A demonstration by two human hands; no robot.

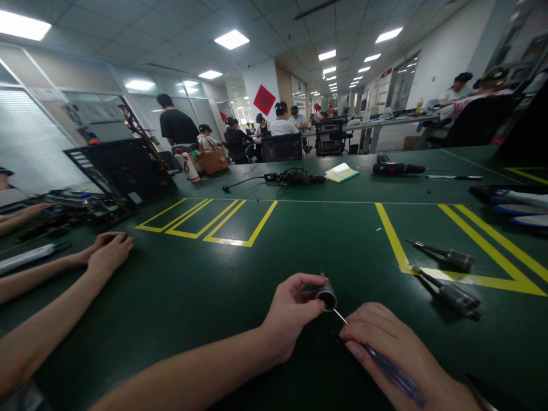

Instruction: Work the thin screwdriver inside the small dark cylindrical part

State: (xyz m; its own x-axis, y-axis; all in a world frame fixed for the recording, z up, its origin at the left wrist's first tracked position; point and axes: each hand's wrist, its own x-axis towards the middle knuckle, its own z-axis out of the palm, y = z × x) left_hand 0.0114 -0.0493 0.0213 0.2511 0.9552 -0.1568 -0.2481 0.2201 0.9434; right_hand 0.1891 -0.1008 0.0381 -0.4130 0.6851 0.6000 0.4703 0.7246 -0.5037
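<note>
Between the thumb and fingers of my left hand (291, 317) is a small hollow metal cylinder (326, 297), its open end facing me. My right hand (385, 342) grips a screwdriver (394, 371) with a translucent bluish handle. The thin bright shaft points up and left, and its tip reaches the rim of the cylinder; whether it sits inside I cannot tell. A few tiny dark parts (334, 337) lie on the green table just below the cylinder. To the right of my hands rest two metal cylinders with long thin shafts, one farther (458, 260) and one nearer (456, 295).
On the green table (214, 297), yellow tape (263, 225) marks out boxes. Farther back are a cable bundle (295, 177), a notepad (342, 172) and a power drill (398, 166). A co-worker's hands (107, 251) work at the left beside a black panel (124, 171). Blue-and-white tools (520, 208) lie at the right.
</note>
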